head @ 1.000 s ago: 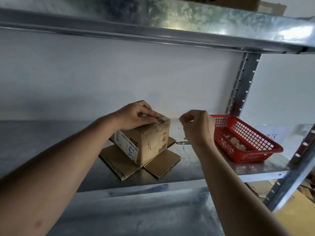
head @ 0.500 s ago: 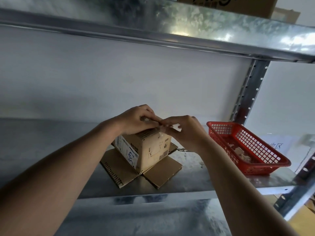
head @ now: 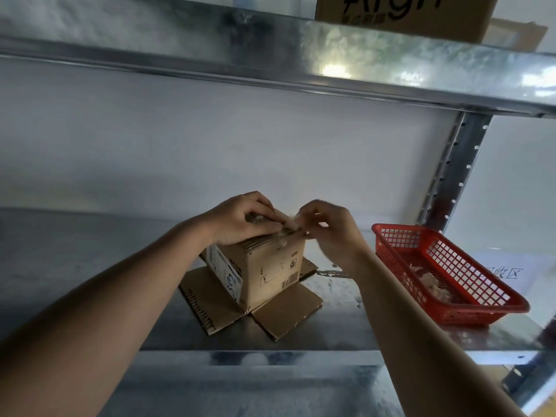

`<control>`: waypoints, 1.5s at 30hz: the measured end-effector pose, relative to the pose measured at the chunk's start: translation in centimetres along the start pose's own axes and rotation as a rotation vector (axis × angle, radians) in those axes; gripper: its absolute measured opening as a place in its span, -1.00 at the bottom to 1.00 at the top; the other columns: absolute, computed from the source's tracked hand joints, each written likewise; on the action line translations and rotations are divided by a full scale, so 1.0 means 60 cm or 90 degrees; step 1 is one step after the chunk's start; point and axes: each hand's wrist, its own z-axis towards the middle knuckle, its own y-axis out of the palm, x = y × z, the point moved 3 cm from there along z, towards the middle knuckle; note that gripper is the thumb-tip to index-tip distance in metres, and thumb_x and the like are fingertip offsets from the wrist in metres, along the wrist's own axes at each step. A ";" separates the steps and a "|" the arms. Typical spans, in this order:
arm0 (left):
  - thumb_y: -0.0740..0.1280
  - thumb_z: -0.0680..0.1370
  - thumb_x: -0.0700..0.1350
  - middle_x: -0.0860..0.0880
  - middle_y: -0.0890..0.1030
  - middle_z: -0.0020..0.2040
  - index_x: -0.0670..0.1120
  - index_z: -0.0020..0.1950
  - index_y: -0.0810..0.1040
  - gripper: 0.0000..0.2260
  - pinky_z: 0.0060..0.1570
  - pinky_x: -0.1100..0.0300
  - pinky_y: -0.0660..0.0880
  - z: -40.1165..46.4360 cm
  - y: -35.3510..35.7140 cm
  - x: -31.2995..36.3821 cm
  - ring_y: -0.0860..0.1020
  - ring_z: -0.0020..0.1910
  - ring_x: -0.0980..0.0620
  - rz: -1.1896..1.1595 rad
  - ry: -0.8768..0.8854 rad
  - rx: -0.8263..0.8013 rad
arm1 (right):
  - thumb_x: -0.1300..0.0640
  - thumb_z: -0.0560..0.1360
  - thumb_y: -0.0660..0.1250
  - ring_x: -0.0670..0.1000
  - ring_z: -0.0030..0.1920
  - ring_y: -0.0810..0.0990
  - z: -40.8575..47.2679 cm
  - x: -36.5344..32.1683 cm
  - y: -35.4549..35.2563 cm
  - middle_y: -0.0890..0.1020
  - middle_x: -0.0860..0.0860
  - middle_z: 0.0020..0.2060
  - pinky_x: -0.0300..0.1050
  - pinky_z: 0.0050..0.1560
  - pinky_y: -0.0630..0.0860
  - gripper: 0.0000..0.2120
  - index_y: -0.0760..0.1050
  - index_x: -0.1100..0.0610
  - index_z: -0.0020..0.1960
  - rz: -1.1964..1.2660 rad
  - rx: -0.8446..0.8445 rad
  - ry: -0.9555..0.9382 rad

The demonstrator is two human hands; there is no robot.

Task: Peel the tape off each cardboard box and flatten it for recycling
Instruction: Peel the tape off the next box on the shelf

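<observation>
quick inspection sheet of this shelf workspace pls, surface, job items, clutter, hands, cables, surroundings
surface: galvanised metal shelf, cardboard box standing on it
job's things: small cardboard box upside down, four flaps splayed flat on the shelf; clear tape lifting at its top edge
clutter: red plastic basket right of the box, apart from it, with crumpled pale scraps inside
grippers: left hand presses down on the box top; right hand pinches the tape at the top edge, blurred
cables: nothing seen
surroundings: upper shelf carrying a printed carton; perforated upright post; white wall; paper sign behind the basket
</observation>
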 end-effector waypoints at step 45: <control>0.23 0.63 -0.16 -0.10 0.51 0.29 -0.11 0.26 0.62 -0.74 0.00 0.14 0.31 0.052 0.079 0.075 0.54 0.20 -0.09 0.257 -0.200 0.276 | 0.24 0.58 0.43 -0.18 0.07 0.62 0.010 -0.009 -0.064 0.73 -0.22 0.09 -0.32 -0.14 0.44 -0.65 0.68 -0.20 0.18 -0.425 -0.100 -0.092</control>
